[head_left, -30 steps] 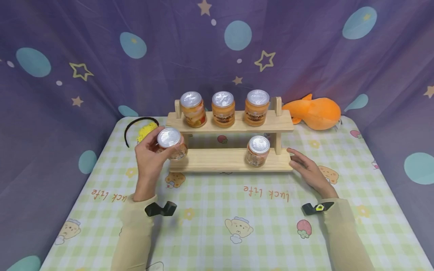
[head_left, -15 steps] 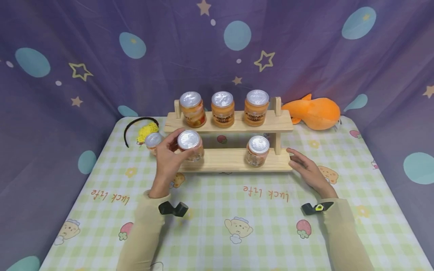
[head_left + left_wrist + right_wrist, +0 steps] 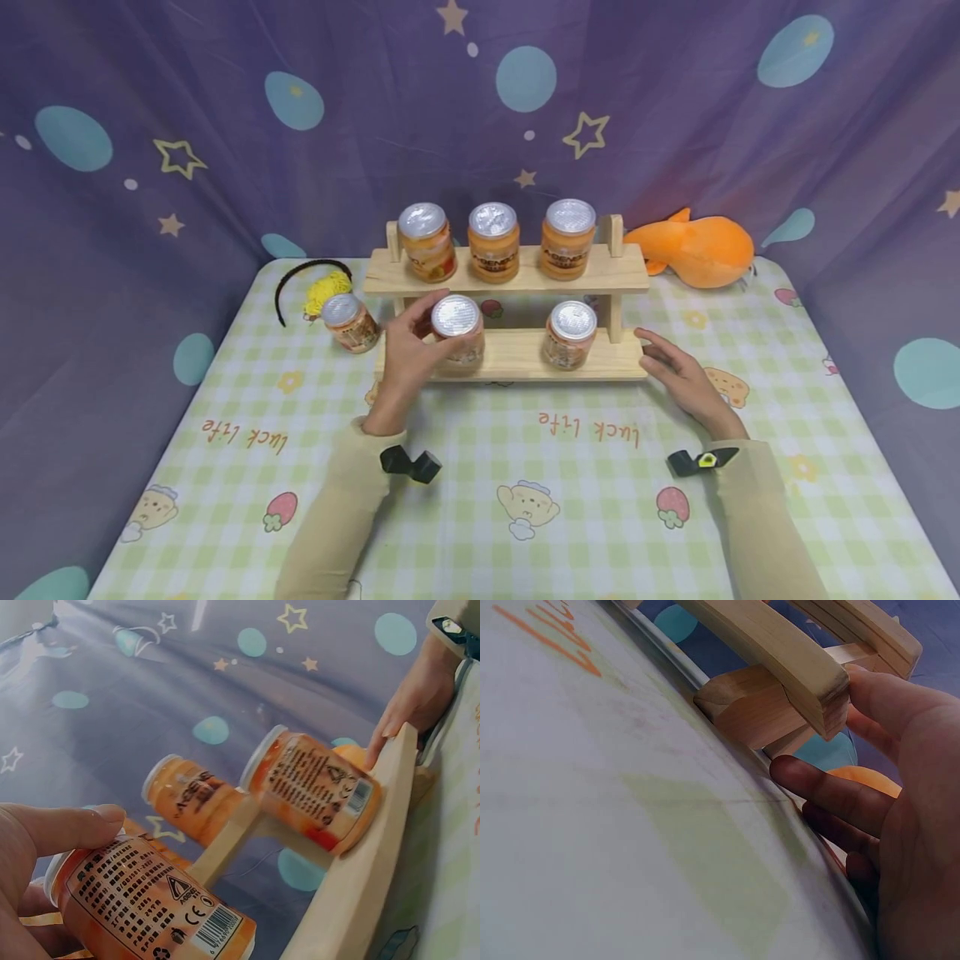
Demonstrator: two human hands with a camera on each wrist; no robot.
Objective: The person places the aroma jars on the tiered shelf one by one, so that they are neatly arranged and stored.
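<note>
In the head view my left hand (image 3: 405, 367) grips an orange jar (image 3: 457, 318) with a silver lid, fingers behind and thumb in front. The jar is upright over the lower board of a two-tier wooden shelf (image 3: 513, 354); whether it touches the board I cannot tell. To its right on that board stands a similar jar (image 3: 572, 333). The left wrist view shows the held jar's printed label (image 3: 150, 900) and barcode. My right hand (image 3: 686, 387) touches the right end of the lower board, fingers loosely extended, as the right wrist view shows at the wooden end (image 3: 829, 697).
Three orange jars, left (image 3: 427, 242), middle (image 3: 494, 242) and right (image 3: 568, 239), stand on the upper board. Left of the shelf, another jar (image 3: 350, 323) stands on the checked tablecloth (image 3: 465, 500) beside a yellow-and-black item (image 3: 327, 292). An orange plush toy (image 3: 701, 250) lies at the back right.
My left hand has carried its jar rightward, from the lower board's left end toward its middle. The jar left of the shelf has come into view from behind that hand. My right hand has stayed put.
</note>
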